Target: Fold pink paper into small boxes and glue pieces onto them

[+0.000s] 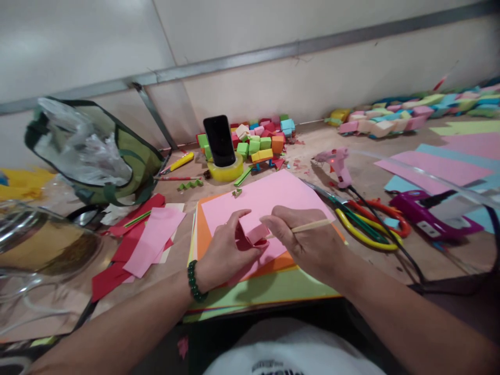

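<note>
My left hand, with a green bead bracelet at the wrist, holds a small pink paper box between thumb and fingers. The box is partly folded, with a darker opening facing me. My right hand is closed round a thin wooden stick, whose rear end points right. Its thumb and fingertips meet the right side of the box, and the stick's front end is mostly hidden there. Beneath both hands lies a pink sheet on a stack of coloured paper, orange and green at the edges.
Behind stand a phone on a yellow tape roll and many paper cubes. Right are a pink glue gun, scissors and a purple tool. Left are paper strips, a green bag and a glass jar.
</note>
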The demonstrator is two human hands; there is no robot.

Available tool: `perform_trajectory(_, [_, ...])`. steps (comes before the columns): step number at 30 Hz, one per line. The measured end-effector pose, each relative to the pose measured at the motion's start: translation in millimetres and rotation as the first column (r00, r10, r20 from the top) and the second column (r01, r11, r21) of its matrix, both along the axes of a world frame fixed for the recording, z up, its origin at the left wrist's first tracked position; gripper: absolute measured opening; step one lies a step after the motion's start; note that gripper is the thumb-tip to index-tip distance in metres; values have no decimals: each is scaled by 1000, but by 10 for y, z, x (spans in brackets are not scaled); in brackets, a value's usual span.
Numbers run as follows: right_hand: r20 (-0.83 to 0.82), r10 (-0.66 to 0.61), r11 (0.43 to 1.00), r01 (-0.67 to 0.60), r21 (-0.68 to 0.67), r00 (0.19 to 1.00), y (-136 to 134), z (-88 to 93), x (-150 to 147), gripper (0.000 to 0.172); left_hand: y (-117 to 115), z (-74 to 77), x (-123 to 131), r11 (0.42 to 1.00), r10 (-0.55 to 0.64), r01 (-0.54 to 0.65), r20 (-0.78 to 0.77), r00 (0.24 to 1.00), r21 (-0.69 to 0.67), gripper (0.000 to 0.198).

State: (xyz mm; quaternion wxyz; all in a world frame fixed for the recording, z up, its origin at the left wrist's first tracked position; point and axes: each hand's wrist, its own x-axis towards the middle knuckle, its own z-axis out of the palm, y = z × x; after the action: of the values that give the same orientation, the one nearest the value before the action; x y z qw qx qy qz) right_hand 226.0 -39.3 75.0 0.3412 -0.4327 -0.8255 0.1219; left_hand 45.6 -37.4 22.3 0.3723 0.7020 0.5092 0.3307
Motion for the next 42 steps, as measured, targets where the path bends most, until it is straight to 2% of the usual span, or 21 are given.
perform_trajectory(6, [55,24,1000,-23,-10,998,22,72,12,50,-2,24,17,1000,-2,2,-5,1000,16,58])
perform_trajectory(12, [-126,-1,995,-12,-103,992,-15,84,41,45,-3,37,14,999,-1,0,25,1000,33,58])
perform_trajectory(18, [-130,29,994,-43,-103,991,-7,-24,37,43,-10,43,18,999,-3,7,-93,996,44,58])
perform_trajectory(22, [-167,26,993,-46,-112,986,-17,-2,59,43,-5,51,15,999,-1,10,-169,986,48,59])
perform_trajectory(26, [-192,-13,996,-4,-87,981,-54,6,93,44,2,38,11,998,10,2,-210,978,58,63])
perform_trajectory(30, [-203,-18,998,4,-70,979,-69,-74,97,42,1,27,7,999,3,7,-211,977,48,62])
perform_trajectory(34, [-147,-2,999,-5,-43,989,-46,-112,78,41,3,27,8,999,-4,11,-211,977,36,63])
perform_trajectory(42, [61,0,990,-8,140,998,-78,-10,29,40,7,31,8,1000,-4,7,-166,986,16,65])
